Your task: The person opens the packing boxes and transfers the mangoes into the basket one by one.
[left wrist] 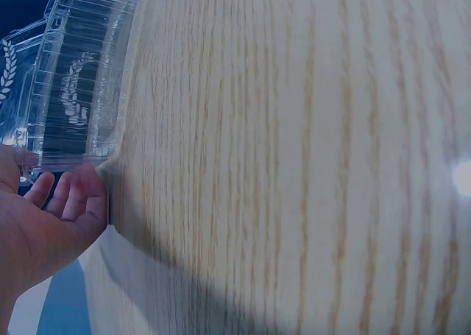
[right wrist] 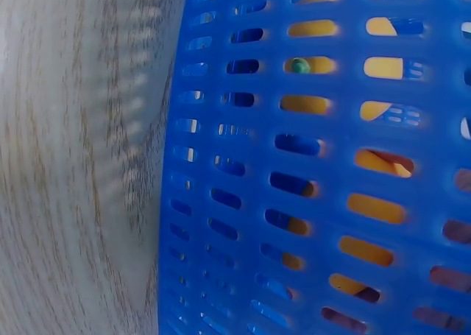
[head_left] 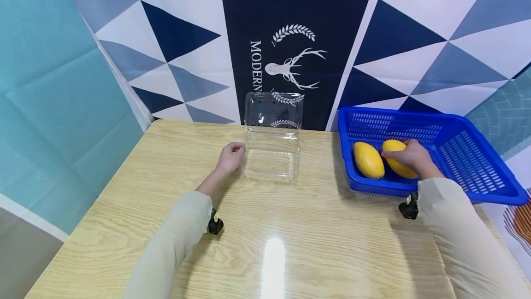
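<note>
A clear plastic clamshell container (head_left: 269,163) lies at the back of the table, its lid (head_left: 271,110) raised against the wall cloth. My left hand (head_left: 232,157) pinches the container's left edge. In the left wrist view, the thumb and fingertips of that hand (left wrist: 51,221) meet at the corner of its rim. On the right, my right hand (head_left: 412,155) reaches into a blue plastic basket (head_left: 493,194) and grips a yellow mango (head_left: 401,170). Another mango (head_left: 369,161) lies just left of it. The slotted basket wall (right wrist: 342,132) mostly hides the right hand in the right wrist view.
The basket stands at the table's back right, its right end reaching past the edge. A patterned cloth (head_left: 186,32) hangs behind the wooden table (head_left: 315,243), with teal sheeting (head_left: 54,82) on the left. Black wrist cameras (head_left: 215,225) sit at both cuffs.
</note>
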Motion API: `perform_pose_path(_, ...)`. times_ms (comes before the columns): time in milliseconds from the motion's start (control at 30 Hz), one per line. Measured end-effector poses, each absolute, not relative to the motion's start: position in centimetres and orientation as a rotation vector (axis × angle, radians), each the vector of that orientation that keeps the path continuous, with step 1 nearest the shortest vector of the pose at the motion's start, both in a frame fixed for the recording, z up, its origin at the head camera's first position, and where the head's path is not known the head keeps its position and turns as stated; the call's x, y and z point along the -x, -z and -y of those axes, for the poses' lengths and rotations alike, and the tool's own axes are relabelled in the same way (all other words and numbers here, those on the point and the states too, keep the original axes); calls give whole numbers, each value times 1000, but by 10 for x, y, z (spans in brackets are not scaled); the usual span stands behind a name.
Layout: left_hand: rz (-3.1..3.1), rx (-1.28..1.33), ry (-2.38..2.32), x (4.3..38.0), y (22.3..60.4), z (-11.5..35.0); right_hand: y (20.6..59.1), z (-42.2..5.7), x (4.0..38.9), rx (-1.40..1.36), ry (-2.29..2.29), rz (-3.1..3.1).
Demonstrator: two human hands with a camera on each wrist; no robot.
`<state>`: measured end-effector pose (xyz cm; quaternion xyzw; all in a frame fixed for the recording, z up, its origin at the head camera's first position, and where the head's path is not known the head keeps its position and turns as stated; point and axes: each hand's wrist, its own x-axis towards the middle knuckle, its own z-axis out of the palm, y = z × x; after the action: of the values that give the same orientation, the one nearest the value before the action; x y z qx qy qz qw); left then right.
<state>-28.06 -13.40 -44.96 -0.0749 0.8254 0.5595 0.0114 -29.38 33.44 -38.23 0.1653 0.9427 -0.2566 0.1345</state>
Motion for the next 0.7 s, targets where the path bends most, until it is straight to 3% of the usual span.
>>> perform_pose_path(700, -2589, 235, -1765, 282, 452, 132, 389, -339, 304, -421, 735, -2688)
